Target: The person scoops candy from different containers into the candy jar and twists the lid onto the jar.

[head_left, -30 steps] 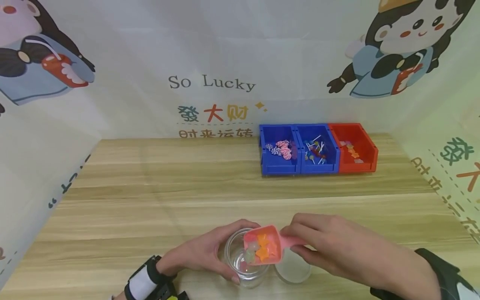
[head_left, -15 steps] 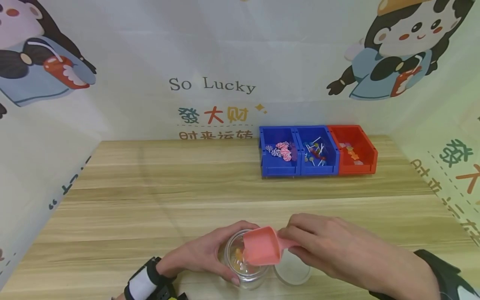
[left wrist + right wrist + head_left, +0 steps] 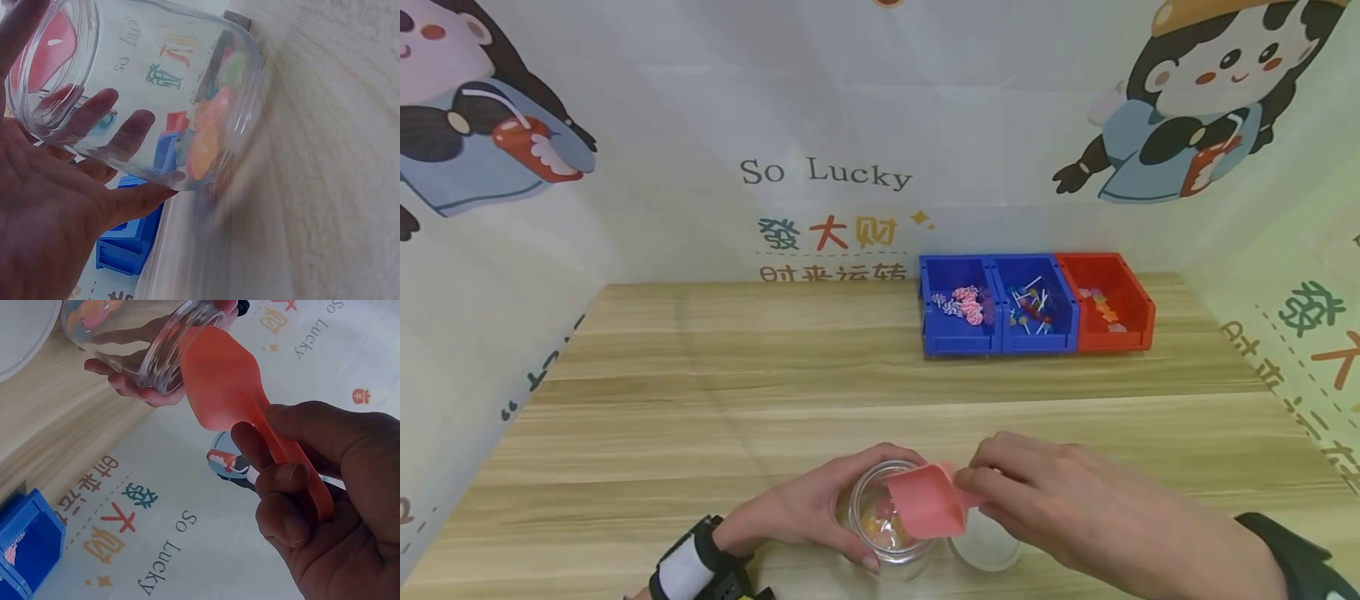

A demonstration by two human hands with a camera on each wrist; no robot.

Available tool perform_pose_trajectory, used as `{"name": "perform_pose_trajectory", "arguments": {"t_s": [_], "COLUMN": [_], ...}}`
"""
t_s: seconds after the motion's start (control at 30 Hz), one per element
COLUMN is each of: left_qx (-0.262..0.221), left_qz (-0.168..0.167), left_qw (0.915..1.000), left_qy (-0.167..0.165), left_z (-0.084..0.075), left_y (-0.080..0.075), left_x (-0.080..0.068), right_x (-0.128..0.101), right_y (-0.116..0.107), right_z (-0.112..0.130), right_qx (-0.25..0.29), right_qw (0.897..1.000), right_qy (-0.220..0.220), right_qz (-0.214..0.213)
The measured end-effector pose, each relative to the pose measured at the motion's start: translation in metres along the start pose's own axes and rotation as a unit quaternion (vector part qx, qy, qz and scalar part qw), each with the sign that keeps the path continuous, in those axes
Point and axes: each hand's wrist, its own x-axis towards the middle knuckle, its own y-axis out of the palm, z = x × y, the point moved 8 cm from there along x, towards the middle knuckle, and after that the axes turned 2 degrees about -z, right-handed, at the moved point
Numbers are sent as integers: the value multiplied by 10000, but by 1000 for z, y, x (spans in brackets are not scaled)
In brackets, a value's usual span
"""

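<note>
Head view first: the left hand [image 3: 808, 512] wraps around a clear round glass jar [image 3: 887, 521] standing on the pale wooden tabletop [image 3: 700, 400] at the near edge, fingers curled round its wall. The right hand [image 3: 1052, 504] pinches the handle of a pink plastic scoop [image 3: 925, 500], and the scoop's mouth tips down over the jar's opening. Orange and pink sweets [image 3: 880, 521] lie inside the jar at the bottom. Just right of the jar, half under the right hand, a round clear lid [image 3: 988, 546] lies flat on the tabletop. Over to the left wrist view, and the jar [image 3: 156, 94] fills the picture, with the palm and fingers [image 3: 94, 115] showing through the glass and the orange, pink and green sweets [image 3: 212, 122] piled against its base. Right wrist view now: thumb and fingers [image 3: 281, 506] clamp the scoop's [image 3: 231, 387] handle, its bowl touching the jar's [image 3: 169, 350] rim. Far back on the tabletop, well apart from the hands, two blue plastic bins [image 3: 996, 304] and a red plastic bin [image 3: 1108, 300] stand side by side, touching, each with small sweets inside.
</note>
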Motion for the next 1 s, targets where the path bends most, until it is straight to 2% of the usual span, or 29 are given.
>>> {"name": "perform_pose_trajectory", "arguments": {"t_s": [0.1, 0.27, 0.37, 0.47, 0.53, 0.6, 0.7, 0.8, 0.9, 1.0], "left_qx": [63, -43, -157, -189, -241, -210, -185, -125, -16, 96], "left_qz": [-12, 55, 134, 39, -246, -703, -1513, -2216, -2765, -3170], "left_qw": [10000, 9998, 9995, 9994, 9991, 9972, 9882, 9740, 9587, 9439], "left_qy": [53, 199, 250, 284, 253, 158, -165, -456, -664, -924], "left_z": [1, 2, 2, 0, -2, -6, -8, -7, -2, 8], "left_y": [0, 0, -2, -9, -19, -34, -64, -95, -125, -150], "left_x": [1, 1, -1, -1, 2, 9, 22, 40, 62, 85], "right_x": [-1, -3, -4, -7, -11, -16, -26, -38, -48, -50], "right_y": [-1, -3, -2, -2, -6, -15, -38, -62, -74, -70], "right_z": [1, 0, -11, -30, -45, -65, -100, -140, -182, -218], "right_qx": [-6, -69, 327, 1071, 1440, 1562, 1212, 631, 83, -173], "right_qw": [10000, 9994, 9991, 9924, 9849, 9780, 9739, 9658, 9477, 9284], "right_qy": [-65, -177, 81, 572, 941, 1336, 1769, 2304, 3084, 3703], "right_qz": [-13, -297, -275, -173, -207, -357, -743, -1004, -816, -272]}}
